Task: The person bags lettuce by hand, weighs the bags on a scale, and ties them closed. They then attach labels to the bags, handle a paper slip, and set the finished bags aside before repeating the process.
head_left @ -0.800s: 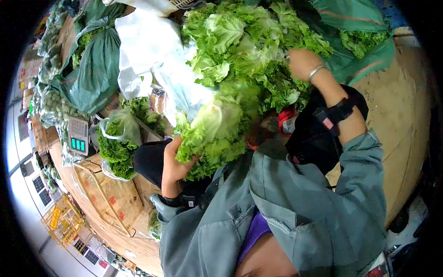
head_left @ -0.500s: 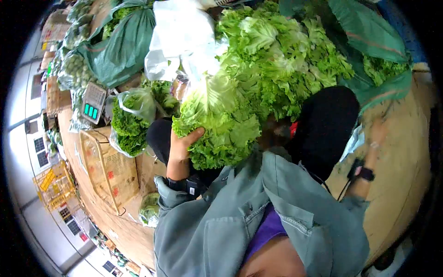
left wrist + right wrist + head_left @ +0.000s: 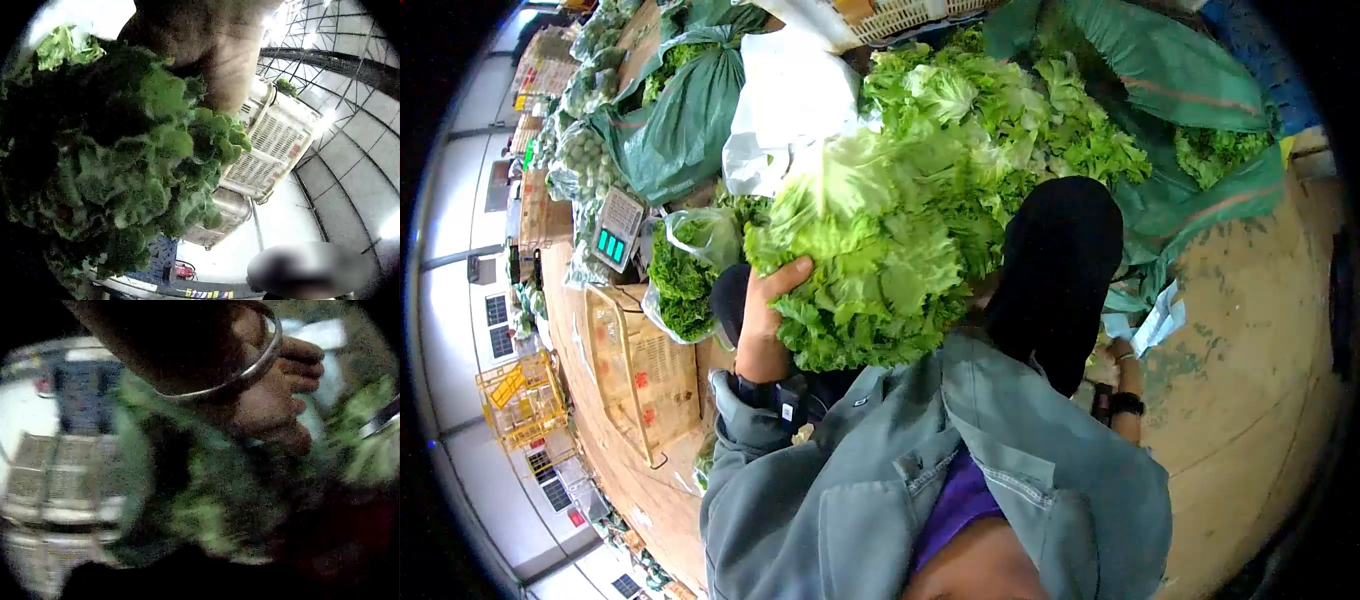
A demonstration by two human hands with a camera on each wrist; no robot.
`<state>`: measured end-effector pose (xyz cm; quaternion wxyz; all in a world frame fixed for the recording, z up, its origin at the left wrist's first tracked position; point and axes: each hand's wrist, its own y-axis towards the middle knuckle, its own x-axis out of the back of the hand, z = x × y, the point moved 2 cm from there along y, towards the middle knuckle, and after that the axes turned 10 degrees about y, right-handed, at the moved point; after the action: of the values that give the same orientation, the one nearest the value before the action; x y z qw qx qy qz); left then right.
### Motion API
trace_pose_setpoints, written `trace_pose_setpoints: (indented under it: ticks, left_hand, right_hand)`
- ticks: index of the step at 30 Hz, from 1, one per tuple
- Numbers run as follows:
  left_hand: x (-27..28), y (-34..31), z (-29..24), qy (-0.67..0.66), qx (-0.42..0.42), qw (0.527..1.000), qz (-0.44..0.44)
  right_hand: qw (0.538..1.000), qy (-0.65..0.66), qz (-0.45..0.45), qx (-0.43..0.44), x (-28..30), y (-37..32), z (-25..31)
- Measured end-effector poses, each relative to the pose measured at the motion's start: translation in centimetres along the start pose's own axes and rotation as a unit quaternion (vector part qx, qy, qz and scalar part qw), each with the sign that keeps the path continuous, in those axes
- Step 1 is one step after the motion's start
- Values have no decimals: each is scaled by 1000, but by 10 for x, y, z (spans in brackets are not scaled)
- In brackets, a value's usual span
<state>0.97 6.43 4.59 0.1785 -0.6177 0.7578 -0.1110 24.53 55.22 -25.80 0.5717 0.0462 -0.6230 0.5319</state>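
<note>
My left hand [image 3: 765, 305] grips a big leafy bunch of green lettuce [image 3: 865, 250] over the lap, its thumb across the outer leaves. Frilly edges of that lettuce [image 3: 144, 150] fill much of the left wrist view; the fingers underneath are hidden. Low at the right side, beyond the raised knee, my right hand [image 3: 1121, 355] is beside a crumpled light-blue sheet [image 3: 1162, 318]. The right wrist view is blurred; there the right hand [image 3: 272, 403] has loosely extended fingers, with a metal bangle [image 3: 256, 372] behind it. A heap of lettuce [image 3: 960, 95] lies in front.
Green woven sacks [image 3: 1180, 75] lie at right, another green sack [image 3: 680, 125] at left. A white plastic bag [image 3: 785, 100] borders the heap. Farther left are a bag of greens [image 3: 685, 280], a scale [image 3: 616, 230] and a crate [image 3: 650, 370]. A pale basket [image 3: 900, 25] stands ahead.
My right hand has left the lettuce heap and swung right and down beside the knee to the light-blue sheet. The left hand still holds its lettuce, now tilted flatter over the lap.
</note>
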Motion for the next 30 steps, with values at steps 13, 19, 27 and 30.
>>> trace_pose_setpoints:
  ticks: [13, 19, 27, 30]
  left_hand:
    - [-5, -7, 62, -257, 106, 941, 194]
    - [-17, -7, 107, -335, 89, 917, 196]
    - [35, -33, 168, -395, 155, 873, 239]
    - [38, -8, 203, -240, 198, 918, 245]
  right_hand:
    - [636, 473, 540, 283, 100, -44, 382]
    - [554, 690, 396, 246, 90, -90, 330]
    - [823, 505, 0, 260, 91, -18, 356]
    - [842, 112, -198, 490, 171, -52, 407]
